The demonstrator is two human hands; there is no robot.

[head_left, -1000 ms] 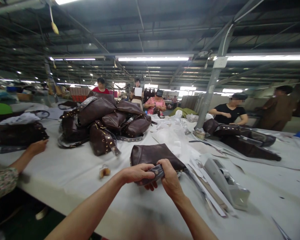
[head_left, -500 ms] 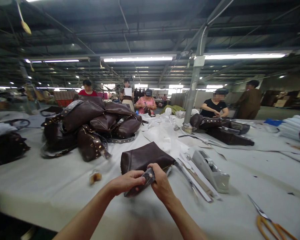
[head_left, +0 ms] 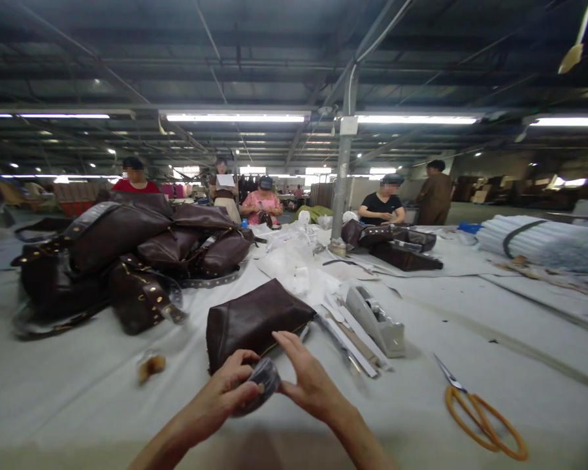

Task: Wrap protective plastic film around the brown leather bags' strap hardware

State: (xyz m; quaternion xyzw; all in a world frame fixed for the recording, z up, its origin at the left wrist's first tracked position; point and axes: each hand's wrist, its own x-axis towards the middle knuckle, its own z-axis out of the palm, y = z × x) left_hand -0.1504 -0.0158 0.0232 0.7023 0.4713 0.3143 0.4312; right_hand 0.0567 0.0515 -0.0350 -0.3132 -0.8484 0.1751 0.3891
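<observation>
Left hand (head_left: 224, 390): fingers closed on a plastic-wrapped strap (head_left: 264, 382), bottom centre
Right hand (head_left: 314, 386): loosely open, thumb at the strap's edge
Scissors (head_left: 463, 395): orange-handled, lower right
Brown leather bag (head_left: 252, 320): just beyond the hands, centre
Bag pile (head_left: 120, 235): middle left

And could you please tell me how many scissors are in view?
1: orange-handled metal scissors, on the white table, right of the grey tape dispenser; others may be hidden.
</observation>
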